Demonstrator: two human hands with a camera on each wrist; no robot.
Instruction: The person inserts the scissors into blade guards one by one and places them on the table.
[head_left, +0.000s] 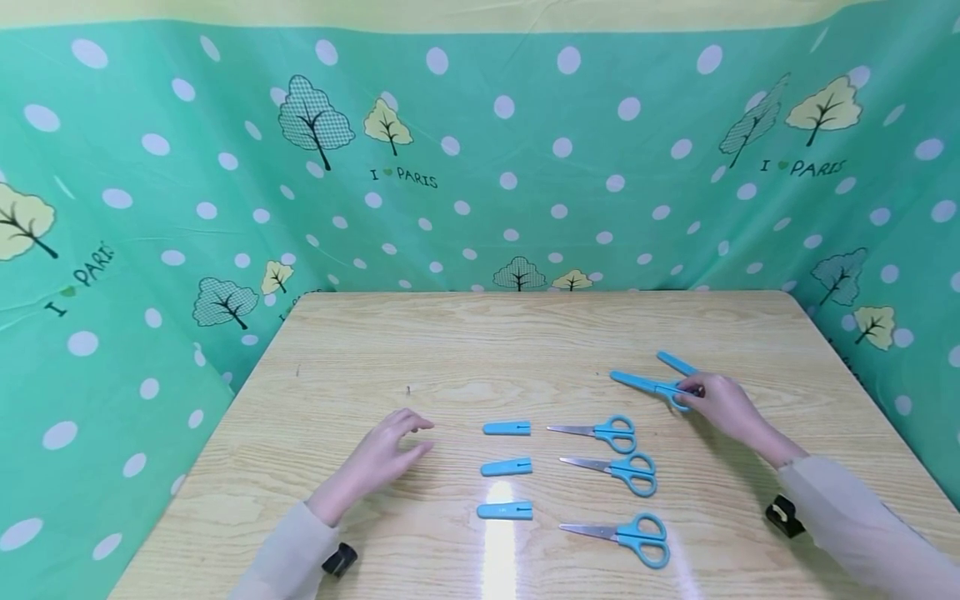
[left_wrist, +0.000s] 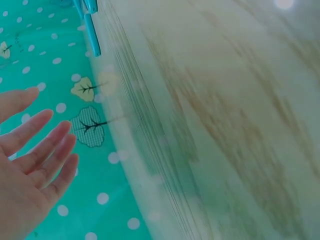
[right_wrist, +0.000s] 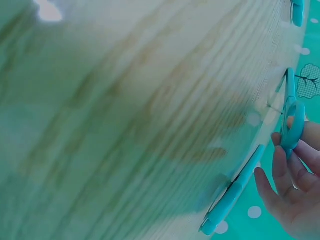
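R hand (head_left: 723, 407) out on the right, thumb + fingers pinching the handle of the capped scissors (head_left: 663, 389), far-right part of tabletop (head_left: 390, 342). Clear of the wood or not? Can't tell. Right up close, 2nd capped pair (head_left: 676, 362) sits just beyond, partly hidden behind the hand in head view; R wrist cam gets its handle too. Nearer the person, three bare scissors (head_left: 603, 431) in a column, then three loose caps (head_left: 507, 428) to their left, one per pair, gaps btwn. L hand (head_left: 386, 450) is left of the caps, fingers relaxed + apart, thumb out, grip free. Black wrist gadget (head_left: 783, 515) under R sleeve; green dotted cloth (head_left: 465, 108) walls off back + sides.

Containers now: held pair's blades are inside the blue sheath (head_left: 632, 381). Direction: sheath tip points left, a touch away from person, handle to the right; long axis slightly diagonal, roughly parallel w/ 2nd pair. Bare blades all point left, approx. at the caps.
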